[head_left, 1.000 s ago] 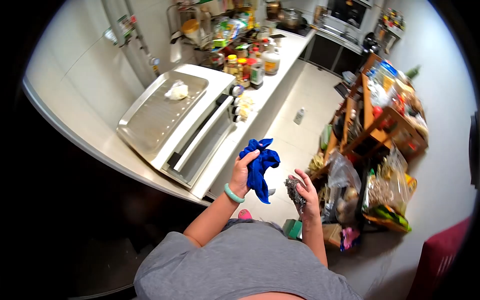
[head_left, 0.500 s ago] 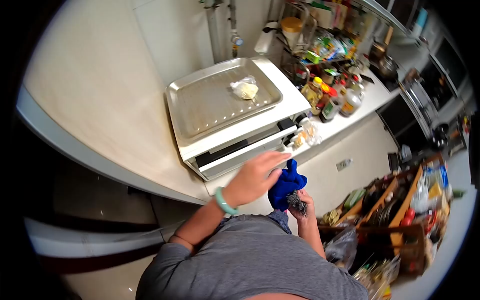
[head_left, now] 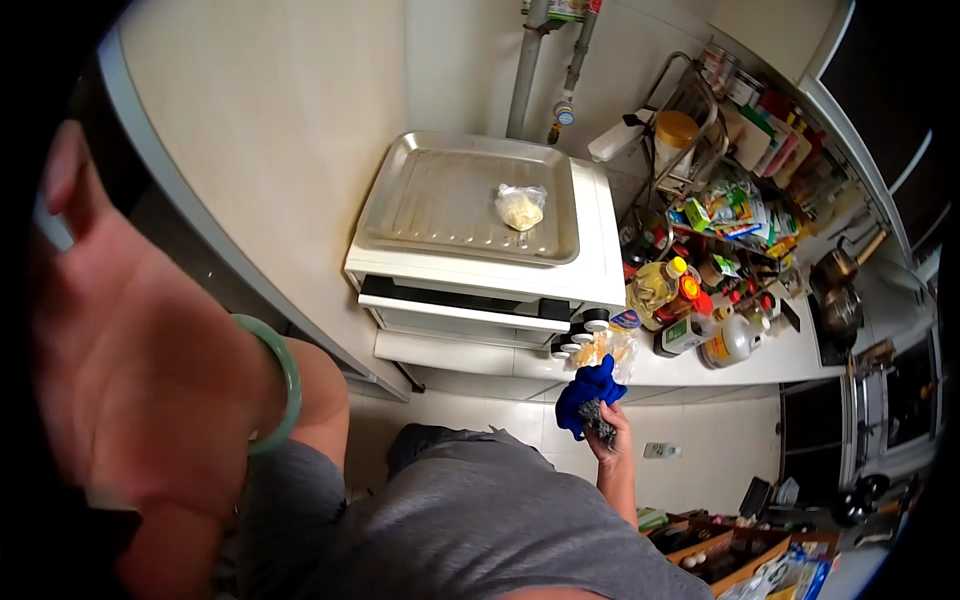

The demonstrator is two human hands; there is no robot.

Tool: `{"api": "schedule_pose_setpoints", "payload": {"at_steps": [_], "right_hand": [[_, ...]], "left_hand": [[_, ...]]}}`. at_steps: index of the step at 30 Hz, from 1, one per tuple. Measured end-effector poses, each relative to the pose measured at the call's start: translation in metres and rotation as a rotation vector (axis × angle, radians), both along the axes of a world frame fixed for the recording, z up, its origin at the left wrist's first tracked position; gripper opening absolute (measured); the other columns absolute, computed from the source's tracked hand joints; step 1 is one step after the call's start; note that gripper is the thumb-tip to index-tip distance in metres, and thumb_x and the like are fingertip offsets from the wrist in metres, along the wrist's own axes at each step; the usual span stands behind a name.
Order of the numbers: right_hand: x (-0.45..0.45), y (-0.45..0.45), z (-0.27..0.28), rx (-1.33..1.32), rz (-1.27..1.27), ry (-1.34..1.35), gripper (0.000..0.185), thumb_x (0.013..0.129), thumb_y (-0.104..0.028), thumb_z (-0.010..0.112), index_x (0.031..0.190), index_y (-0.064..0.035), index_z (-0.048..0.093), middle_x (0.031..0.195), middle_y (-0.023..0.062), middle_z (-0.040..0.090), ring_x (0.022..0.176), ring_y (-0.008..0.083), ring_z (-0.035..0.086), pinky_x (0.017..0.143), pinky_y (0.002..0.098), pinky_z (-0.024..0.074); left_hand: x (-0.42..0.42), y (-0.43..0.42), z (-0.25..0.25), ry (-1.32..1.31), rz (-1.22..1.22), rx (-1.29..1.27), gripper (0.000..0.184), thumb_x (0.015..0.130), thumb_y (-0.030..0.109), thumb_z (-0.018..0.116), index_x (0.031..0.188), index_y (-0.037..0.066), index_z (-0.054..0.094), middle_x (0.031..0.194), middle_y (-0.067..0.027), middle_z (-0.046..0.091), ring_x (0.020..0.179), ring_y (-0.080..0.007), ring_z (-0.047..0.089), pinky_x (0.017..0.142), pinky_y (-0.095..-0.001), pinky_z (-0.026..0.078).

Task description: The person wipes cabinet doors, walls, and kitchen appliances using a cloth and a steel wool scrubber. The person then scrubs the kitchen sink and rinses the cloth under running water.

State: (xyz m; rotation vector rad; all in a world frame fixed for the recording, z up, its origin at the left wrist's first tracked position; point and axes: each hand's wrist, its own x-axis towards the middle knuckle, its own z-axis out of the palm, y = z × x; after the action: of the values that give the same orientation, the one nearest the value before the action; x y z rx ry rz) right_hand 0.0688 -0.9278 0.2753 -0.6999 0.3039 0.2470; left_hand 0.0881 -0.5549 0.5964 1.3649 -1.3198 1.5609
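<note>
While the left hand is too cropped to judge, the right hand clasps cloth and scrubber.

Pale wall, grey pipes down it. White counter alongside. Light tiled floor. Dark cabinets far right, wooden rack lower right.

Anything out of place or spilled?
One thing: a bottle on the floor, apart from the other bottles on the counter. Can't tell if it's upright or toppled; no spill visible around it. The blue cloth and grey scourer in the right hand look ordinary.
</note>
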Motion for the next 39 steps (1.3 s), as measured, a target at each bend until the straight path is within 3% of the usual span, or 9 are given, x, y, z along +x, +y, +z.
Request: {"api": "schedule_pose_setpoints", "payload": {"at_steps": [1, 5, 10, 22, 24, 31, 33, 39], "right_hand": [[0.005, -0.006, -0.01, 0.035, 0.02, 0.04, 0.05, 0.076, -0.006, 0.062, 0.122, -0.0065, 0.043, 0.108, 0.0098, 0.055, 0.097, 0.0242, 0.056, 0.087, 0.0374, 0.0455], [0.032, -0.011, -0.04, 0.12, 0.08, 0.305, 0.014, 0.083, -0.007, 0.057, 0.096, -0.0032, 0.055, 0.089, 0.0098, 0.063, 0.078, 0.0184, 0.062, 0.063, 0.0266, 0.0523], [0.052, -0.005, -0.063, 0.171, 0.265, 0.462, 0.014, 0.082, -0.006, 0.058, 0.095, -0.0003, 0.055, 0.09, 0.0104, 0.063, 0.083, 0.0202, 0.062, 0.071, 0.0317, 0.0509], [0.059, 0.045, -0.06, 0.195, 0.299, 0.481, 0.017, 0.079, -0.007, 0.063, 0.093, -0.0018, 0.056, 0.089, 0.0087, 0.063, 0.081, 0.0193, 0.06, 0.068, 0.0293, 0.0481], [0.06, 0.049, -0.064, 0.137, 0.304, 0.492, 0.017, 0.079, -0.008, 0.065, 0.092, -0.0074, 0.054, 0.091, 0.0068, 0.062, 0.083, 0.0191, 0.061, 0.069, 0.0317, 0.0492], [0.055, 0.056, -0.063, 0.17, 0.262, 0.446, 0.021, 0.079, -0.008, 0.064, 0.096, -0.0085, 0.052, 0.092, 0.0066, 0.062, 0.083, 0.0196, 0.061, 0.069, 0.0323, 0.0496], [0.051, 0.058, -0.06, 0.198, 0.232, 0.427, 0.017, 0.08, -0.006, 0.062, 0.094, -0.0006, 0.055, 0.091, 0.0104, 0.062, 0.086, 0.0213, 0.06, 0.075, 0.0326, 0.05], [0.043, 0.06, -0.06, 0.204, 0.187, 0.474, 0.019, 0.079, -0.005, 0.063, 0.095, -0.0014, 0.054, 0.091, 0.0097, 0.062, 0.082, 0.0206, 0.06, 0.07, 0.03, 0.0489]], "left_hand": [[-0.006, -0.004, 0.002, -0.006, 0.006, 0.026, 0.039, 0.071, 0.024, 0.07, 0.099, 0.001, 0.057, 0.1, -0.011, 0.058, 0.09, -0.0231, 0.051, 0.077, -0.0331, 0.042], [-0.028, -0.017, 0.008, 0.001, 0.045, 0.1, 0.038, 0.072, 0.024, 0.069, 0.1, 0.001, 0.057, 0.101, -0.0111, 0.058, 0.091, -0.0232, 0.051, 0.078, -0.0332, 0.042], [-0.044, -0.023, 0.01, 0.036, 0.075, 0.136, 0.037, 0.073, 0.024, 0.068, 0.1, 0.001, 0.057, 0.102, -0.0113, 0.057, 0.092, -0.0232, 0.051, 0.079, -0.0333, 0.042], [-0.038, -0.012, 0.015, 0.086, 0.062, 0.159, 0.034, 0.076, 0.024, 0.065, 0.1, 0.001, 0.057, 0.106, -0.0118, 0.055, 0.094, -0.0233, 0.052, 0.081, -0.0335, 0.042], [-0.036, -0.009, 0.017, 0.082, 0.051, 0.159, 0.033, 0.077, 0.023, 0.065, 0.1, 0.001, 0.057, 0.107, -0.0119, 0.055, 0.095, -0.0233, 0.052, 0.082, -0.0336, 0.042], [-0.032, -0.001, 0.028, 0.083, -0.019, 0.174, 0.032, 0.078, 0.023, 0.063, 0.1, 0.002, 0.057, 0.109, -0.0122, 0.054, 0.096, -0.0233, 0.052, 0.083, -0.0337, 0.042], [-0.03, 0.001, 0.03, 0.079, -0.037, 0.176, 0.031, 0.079, 0.023, 0.063, 0.1, 0.002, 0.057, 0.11, -0.0123, 0.054, 0.097, -0.0233, 0.052, 0.083, -0.0337, 0.042], [-0.025, 0.001, 0.035, 0.074, -0.074, 0.186, 0.03, 0.08, 0.023, 0.062, 0.101, 0.002, 0.057, 0.112, -0.0125, 0.053, 0.098, -0.0234, 0.052, 0.085, -0.0338, 0.042]]}}
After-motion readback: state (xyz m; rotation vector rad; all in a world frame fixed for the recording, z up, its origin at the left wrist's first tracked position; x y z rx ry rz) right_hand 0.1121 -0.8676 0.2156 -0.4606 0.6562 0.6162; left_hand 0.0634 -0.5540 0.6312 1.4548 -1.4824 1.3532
